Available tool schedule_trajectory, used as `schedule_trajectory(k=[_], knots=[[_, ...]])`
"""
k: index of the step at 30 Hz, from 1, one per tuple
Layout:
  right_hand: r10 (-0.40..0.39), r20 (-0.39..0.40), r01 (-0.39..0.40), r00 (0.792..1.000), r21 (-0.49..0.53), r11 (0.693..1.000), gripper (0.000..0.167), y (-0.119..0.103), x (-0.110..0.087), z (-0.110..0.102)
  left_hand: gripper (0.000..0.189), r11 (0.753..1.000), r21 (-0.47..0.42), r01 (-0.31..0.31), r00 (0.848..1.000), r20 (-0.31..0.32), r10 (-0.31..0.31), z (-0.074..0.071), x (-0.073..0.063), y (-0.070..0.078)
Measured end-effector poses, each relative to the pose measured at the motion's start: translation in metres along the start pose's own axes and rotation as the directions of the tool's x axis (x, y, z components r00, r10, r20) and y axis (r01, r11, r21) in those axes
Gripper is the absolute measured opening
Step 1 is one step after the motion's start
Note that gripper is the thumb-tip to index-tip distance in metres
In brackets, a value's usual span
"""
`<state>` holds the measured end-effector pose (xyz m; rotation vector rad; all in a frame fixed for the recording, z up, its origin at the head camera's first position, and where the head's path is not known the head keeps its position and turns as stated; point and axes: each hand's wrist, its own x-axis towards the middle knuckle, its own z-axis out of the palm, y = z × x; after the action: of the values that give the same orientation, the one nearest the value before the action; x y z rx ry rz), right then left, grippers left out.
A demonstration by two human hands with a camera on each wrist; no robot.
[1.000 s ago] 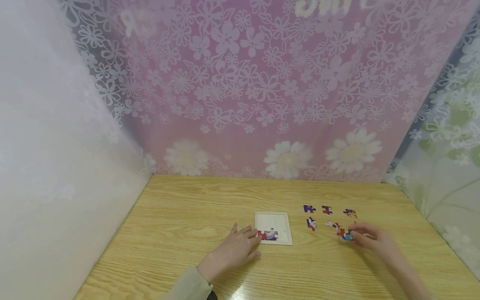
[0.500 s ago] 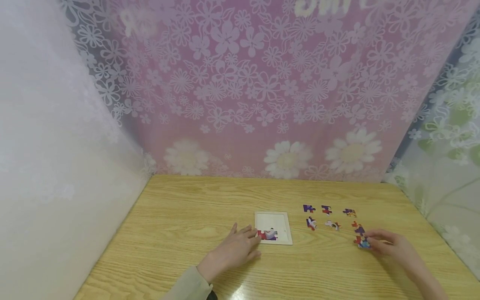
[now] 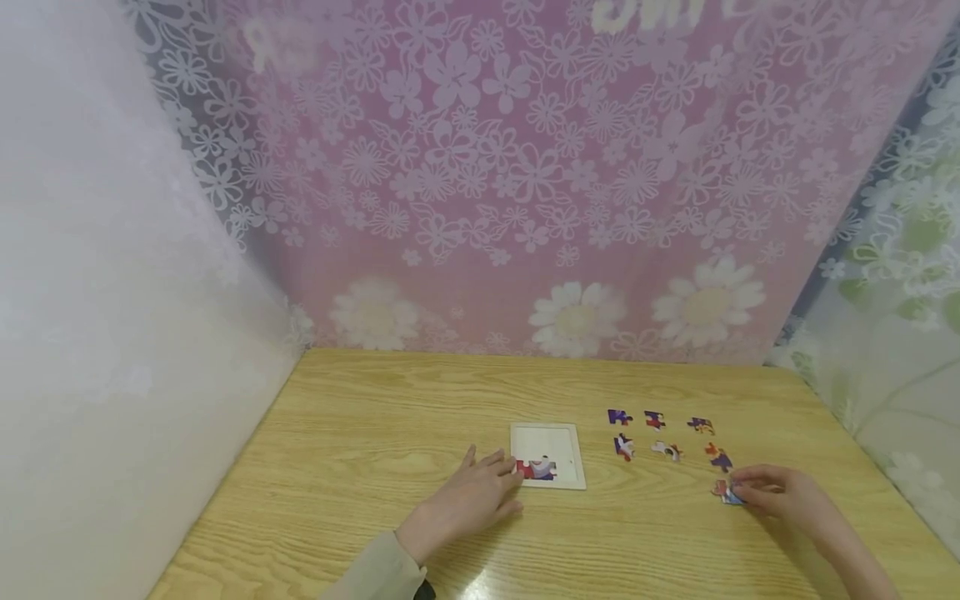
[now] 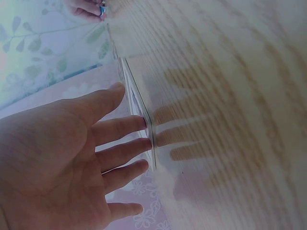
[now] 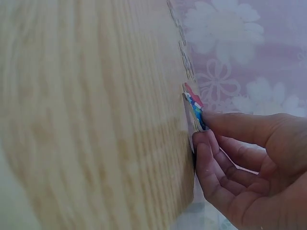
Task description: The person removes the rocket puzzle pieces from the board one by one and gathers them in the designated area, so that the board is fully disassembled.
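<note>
In the head view my left hand (image 3: 468, 500) lies with its fingers spread, fingertips touching the left edge of a white puzzle frame (image 3: 546, 426). Joined red and purple-grey puzzle pieces (image 3: 537, 469) fill the frame's lower left. The left wrist view has the straight fingers (image 4: 122, 152) against the frame's side. Over at the right, my right hand (image 3: 787, 496) pinches a red and blue puzzle piece (image 3: 724, 492) between thumb and fingers. That piece (image 5: 194, 106) is tilted just at the table surface in the right wrist view; whether it touches the wood I cannot tell.
Loose puzzle pieces lie in two rows right of the frame, among them a purple one (image 3: 618, 417), a white one (image 3: 667, 451) and an orange-purple one (image 3: 718, 456) close to my right hand. A flowered pink curtain (image 3: 525, 208) stands behind the wooden table (image 3: 375, 417).
My right hand has carried the red and blue piece rightward and slightly nearer, away from the white piece to below the orange-purple one. The left hand has stayed put.
</note>
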<state>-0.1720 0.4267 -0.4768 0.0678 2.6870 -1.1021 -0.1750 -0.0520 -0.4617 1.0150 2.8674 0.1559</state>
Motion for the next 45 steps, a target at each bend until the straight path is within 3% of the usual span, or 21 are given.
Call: schedule_trajectory(k=[13, 17, 24, 30, 37, 45], knots=[[0.054, -0.027, -0.057, 0.998, -0.126, 0.990, 0.043, -0.003, 0.005, -0.002, 0.051, 1.000, 0.022, -0.008, 1.000, -0.004, 0.008, 0.000, -0.001, 0.000], [0.038, -0.047, -0.043, 0.998, -0.098, 0.994, 0.039, 0.000, 0.005, -0.003, 0.051, 1.000, 0.020, -0.004, 1.000, 0.001, 0.004, 0.001, 0.000, -0.001], [0.034, -0.059, -0.036, 0.998, -0.041, 0.999, 0.057, -0.005, 0.001, -0.003, 0.051, 1.000, 0.019, -0.002, 1.000, 0.004, 0.002, 0.003, 0.002, -0.002], [-0.020, -0.096, 0.021, 0.995, 0.009, 1.000, 0.055, -0.017, -0.003, 0.003, 0.051, 1.000, 0.027, -0.002, 1.000, 0.007, 0.002, 0.001, 0.001, -0.001], [-0.057, -0.106, 0.058, 0.993, -0.001, 0.998, 0.053, -0.038, 0.000, 0.013, 0.051, 1.000, 0.027, -0.001, 1.000, 0.000, 0.001, 0.001, 0.000, 0.000], [-0.123, -0.113, 0.133, 0.986, 0.086, 0.987, 0.046, -0.056, 0.006, 0.028, 0.052, 1.000, 0.016, 0.002, 1.000, 0.010, -0.002, 0.000, 0.000, 0.000]])
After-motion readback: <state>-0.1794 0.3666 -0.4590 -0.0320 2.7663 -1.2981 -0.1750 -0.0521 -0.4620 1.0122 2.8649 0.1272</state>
